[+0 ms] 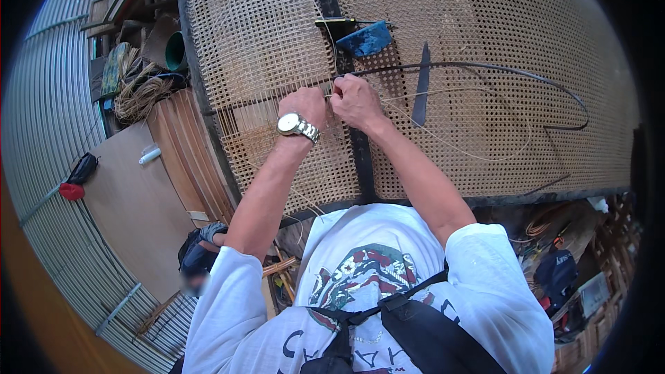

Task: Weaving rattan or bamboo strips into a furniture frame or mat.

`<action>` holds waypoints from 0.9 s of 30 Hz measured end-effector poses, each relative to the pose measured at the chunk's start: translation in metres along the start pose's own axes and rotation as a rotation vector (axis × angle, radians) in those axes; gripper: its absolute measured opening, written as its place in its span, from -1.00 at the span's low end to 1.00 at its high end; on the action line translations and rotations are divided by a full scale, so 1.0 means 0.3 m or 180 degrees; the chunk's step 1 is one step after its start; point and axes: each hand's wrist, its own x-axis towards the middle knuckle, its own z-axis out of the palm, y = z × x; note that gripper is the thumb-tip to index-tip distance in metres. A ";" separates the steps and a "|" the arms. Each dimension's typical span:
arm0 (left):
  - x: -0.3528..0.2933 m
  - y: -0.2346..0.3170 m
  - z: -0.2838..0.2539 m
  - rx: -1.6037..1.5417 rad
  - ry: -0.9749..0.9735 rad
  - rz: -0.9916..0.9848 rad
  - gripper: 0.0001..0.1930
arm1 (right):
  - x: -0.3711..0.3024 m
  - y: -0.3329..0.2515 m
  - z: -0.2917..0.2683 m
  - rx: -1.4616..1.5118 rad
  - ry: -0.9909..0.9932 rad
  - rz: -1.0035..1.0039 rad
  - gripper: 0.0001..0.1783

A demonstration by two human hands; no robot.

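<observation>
Both hands work close together on a large woven cane panel with a black frame and a black crossbar. My left hand, with a metal watch at the wrist, is closed against the weave left of the crossbar; what its fingers grip is hidden. Over the crossbar, my right hand pinches a thin pale cane strand, which loops out to the right across the panel. A long dark flexible strip runs past the right fingertips and curves back at the far right; a dark line continues leftward through the weave.
Beyond my hands lie a blue block and a thin tool with a yellow-and-black handle. A dark pointed blade-like piece rests on the cane at right. Coiled cane and boards stand left. Someone in a dark cap is lower left.
</observation>
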 end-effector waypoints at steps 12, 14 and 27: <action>-0.005 -0.059 -0.014 -0.0945 -0.0078 -0.0132 -0.64 | -0.001 -0.018 -0.018 -0.0062 -0.0289 0.0190 -0.81; -0.009 -0.056 -0.011 -0.0920 -0.0056 -0.0128 -0.64 | 0.000 -0.020 -0.017 -0.0052 -0.0314 0.0183 -0.81; 0.036 -0.017 0.053 -0.0536 0.0247 -0.0191 -0.81 | -0.010 -0.032 -0.015 -0.0117 -0.0208 0.0229 -0.81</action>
